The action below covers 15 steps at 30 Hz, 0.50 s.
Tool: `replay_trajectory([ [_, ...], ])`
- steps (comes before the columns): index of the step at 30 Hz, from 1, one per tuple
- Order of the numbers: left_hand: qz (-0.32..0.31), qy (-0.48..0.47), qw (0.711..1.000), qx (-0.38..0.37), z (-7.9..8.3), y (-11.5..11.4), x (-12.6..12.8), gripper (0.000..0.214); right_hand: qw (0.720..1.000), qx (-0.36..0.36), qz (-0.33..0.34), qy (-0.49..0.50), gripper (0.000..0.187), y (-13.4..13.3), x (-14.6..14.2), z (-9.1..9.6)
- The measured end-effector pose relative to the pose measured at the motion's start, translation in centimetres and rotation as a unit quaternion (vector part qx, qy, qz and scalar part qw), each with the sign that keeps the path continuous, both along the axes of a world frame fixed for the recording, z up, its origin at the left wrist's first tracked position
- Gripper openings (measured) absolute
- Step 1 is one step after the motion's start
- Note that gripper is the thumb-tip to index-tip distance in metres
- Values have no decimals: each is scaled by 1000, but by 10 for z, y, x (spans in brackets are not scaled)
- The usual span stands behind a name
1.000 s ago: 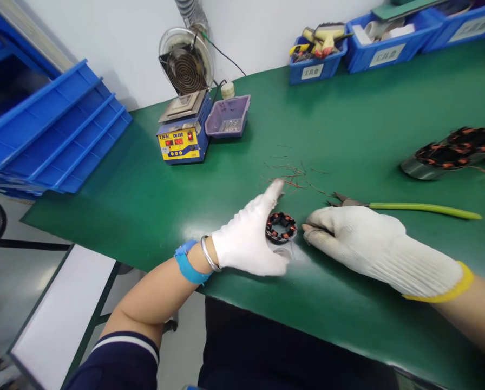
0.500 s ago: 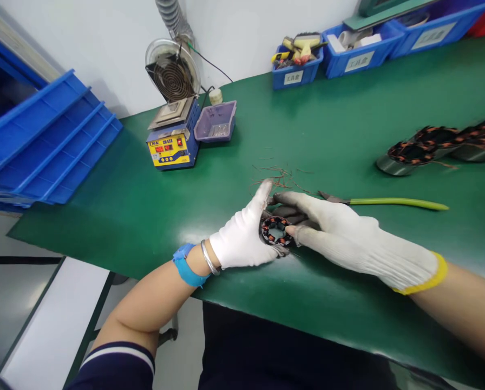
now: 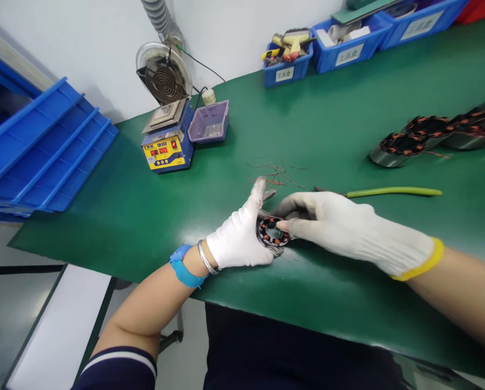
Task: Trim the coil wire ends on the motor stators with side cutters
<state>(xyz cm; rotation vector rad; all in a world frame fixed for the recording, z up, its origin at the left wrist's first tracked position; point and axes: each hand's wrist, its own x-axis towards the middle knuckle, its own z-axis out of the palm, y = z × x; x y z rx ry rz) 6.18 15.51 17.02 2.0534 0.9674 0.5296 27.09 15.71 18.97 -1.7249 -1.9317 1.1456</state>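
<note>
head view: across the frame spreads a smooth, glossy dark green tabletop [image 3: 210, 173], catching pale reflections near the hands. at the left edge stand ribbed blue plastic crates [image 3: 51, 149], straight-sided and tilted in the frame. at the upper right, a row of metal-sided cylinders with black and copper-coloured windings [image 3: 433, 141] runs out of the frame. towards the upper left sits a boxy blue-and-yellow electric unit with a red display [image 3: 167, 156], and just beside it a shallow purple plastic tray [image 3: 225, 122]. right of centre lie pliers with a slim lime-green handle [image 3: 392, 192], their head partly hidden.

at the centre, the left hand [image 3: 240, 235], in a white close-fitting glove, curves wide around the left side of a short round ring with black and copper-orange segments [image 3: 267, 236], seemingly bracing it. the right hand [image 3: 343, 225], in a ribbed off-white knit glove with a yellow cuff, is half closed; an uncovered digit tip touches the ring's right edge, and whether it pinches a wire there i cannot tell.

the step in hand looks like close fingertip work on that ring; the next move seems to call for a steady left hold and a light, precise right touch. above the ring in the frame, hair-thin copper wire clippings [image 3: 274, 182] lie scattered.
</note>
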Motion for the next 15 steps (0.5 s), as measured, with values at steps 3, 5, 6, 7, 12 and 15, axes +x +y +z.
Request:
replay_trajectory([
  [3,9,23,1000,-5,2,0,1,126,999,7,20,-32,26,-3,-1,3],
  [5,13,42,999,-22,5,0,2,126,997,-11,65,-41,29,-5,7,5],
  [6,14,45,999,-26,7,0,2,126,995,-19,83,-58,30,-5,12,5],
  [7,14,44,999,-27,8,0,2,126,992,-22,89,-82,31,-5,16,4],
  [12,23,46,999,-15,7,-1,1,128,996,40,-6,-77,33,-3,6,-4],
  [15,29,64,998,-4,4,-1,0,126,998,55,6,8,54,-1,-10,-8],
])
